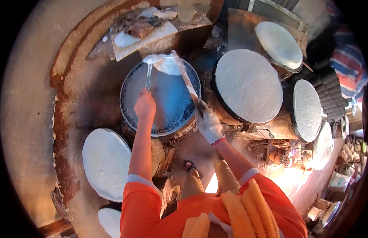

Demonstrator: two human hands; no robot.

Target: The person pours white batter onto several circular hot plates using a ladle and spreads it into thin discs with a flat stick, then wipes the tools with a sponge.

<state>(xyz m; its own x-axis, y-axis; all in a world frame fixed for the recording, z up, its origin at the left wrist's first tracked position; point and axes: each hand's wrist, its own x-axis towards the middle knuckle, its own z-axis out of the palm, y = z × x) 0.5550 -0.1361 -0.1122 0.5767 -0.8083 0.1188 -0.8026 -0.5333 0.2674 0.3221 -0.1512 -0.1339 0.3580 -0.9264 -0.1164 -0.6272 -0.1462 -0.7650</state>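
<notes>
In front of me sits a large round dark pan (164,107) with a white-specked rim. A thin white sheet or layer of batter (169,65) lies at its far edge. My left hand (145,104) is bare and closed round the handle of a pale, thin-handled tool (148,75), whose far end meets the white layer. My right hand (209,123), in a white glove with a dark patch, grips a long stick (184,77) that looks wrapped in pale material. The stick slants across the pan's right side, its tip at the white layer.
White-topped rounds stand at the right (249,85), farther right (307,110) and at left (106,164). Another white disc (279,44) rests at the back right. A board (152,39) with cloths lies beyond the pan. Bright light, perhaps fire, glows at lower right.
</notes>
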